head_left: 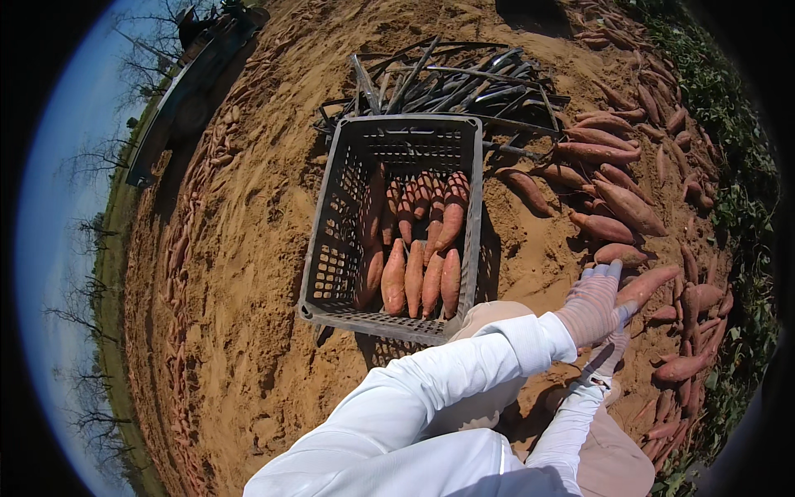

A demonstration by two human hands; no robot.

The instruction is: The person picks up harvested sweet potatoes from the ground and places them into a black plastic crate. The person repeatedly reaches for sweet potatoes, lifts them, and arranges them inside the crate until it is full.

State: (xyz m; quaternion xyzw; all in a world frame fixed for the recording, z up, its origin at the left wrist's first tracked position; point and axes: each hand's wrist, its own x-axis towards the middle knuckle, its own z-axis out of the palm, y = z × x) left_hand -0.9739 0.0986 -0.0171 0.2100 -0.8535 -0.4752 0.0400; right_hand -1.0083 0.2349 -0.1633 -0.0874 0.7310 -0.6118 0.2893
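My left hand [593, 304], in a striped knitted glove with grey-blue fingertips, reaches over the sweet potatoes at the right. Its fingertips meet the lower edge of one sweet potato [620, 254], and its thumb lies by the near end of another [649, 284]. Whether it grips either is unclear. Partly hidden beneath it is my right hand [612, 351], gloved too; its fingers cannot be made out. A black plastic crate [312, 273] stands on the soil before me, with sweet potatoes [393, 279] laid side by side in rows inside.
Behind the crate lies a heap of black plastic strips [459, 84]. More sweet potatoes [599, 154] lie at the right, beside green vines [726, 124]. A long row of them [180, 261] runs down the left. A trailer [186, 99] with a person near it is at upper left.
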